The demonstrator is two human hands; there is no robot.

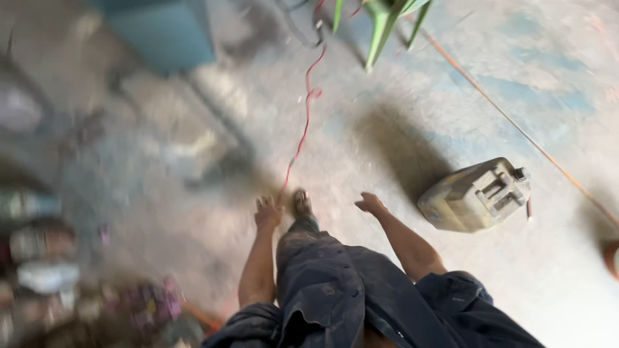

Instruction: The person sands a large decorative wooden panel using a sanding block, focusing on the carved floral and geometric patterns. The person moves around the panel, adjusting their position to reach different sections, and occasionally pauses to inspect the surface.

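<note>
The dirty beige plastic jerrycan [476, 195] lies on its side on the dusty concrete floor [361, 135], off to your right and slightly ahead, its long axis slanting up toward its capped handle end. Your right hand [370, 203] is nearer to it; your left hand [267, 211] hangs further off. Both hands are loose, fingers spread, holding nothing.

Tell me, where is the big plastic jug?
In the head view, the dirty jerrycan lies on its side on the concrete floor, just right of the right hand, which is not touching it.
</note>
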